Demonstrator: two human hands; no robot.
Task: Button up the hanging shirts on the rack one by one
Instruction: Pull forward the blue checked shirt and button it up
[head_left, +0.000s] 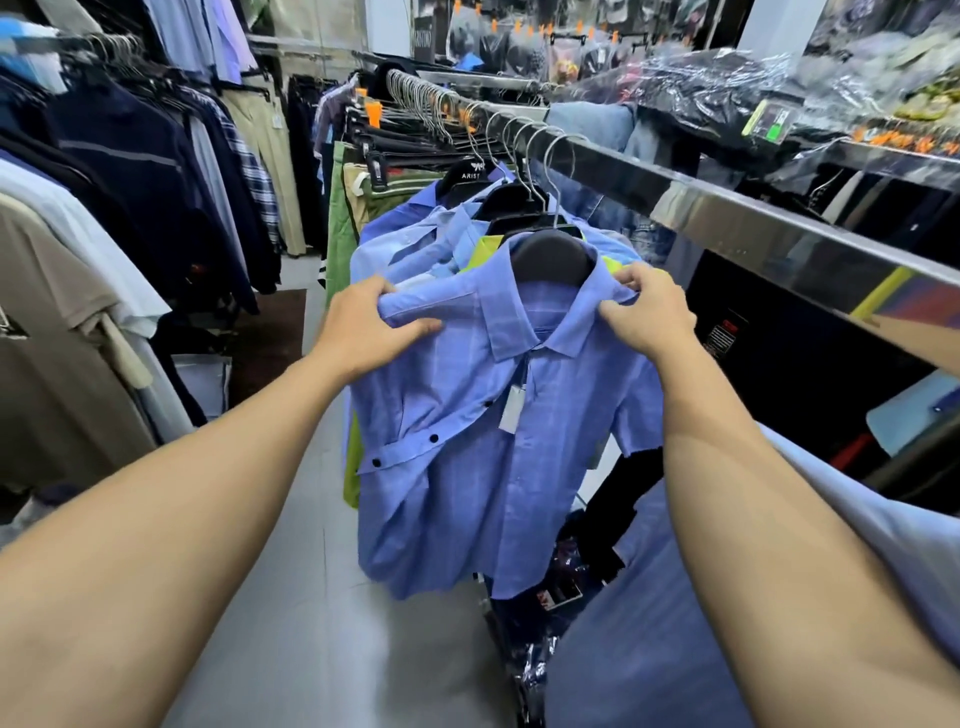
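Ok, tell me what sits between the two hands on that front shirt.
In the head view, the blue shirt's collar and the black hanger lie between left hand and right hand.

Matt blue woven-cloth shirt (498, 415), glossy mirror-bright metal rail (727, 218), black plastic hanger (550, 254)

Two bare forearms, bare hands, pale blue short sleeve (883, 519) on right arm

Readable lettering on the rack

We read only "ARIST", white letters under a small logo, on a black hanger (466, 174); the shirt's paper tag (511, 410) was illegible.
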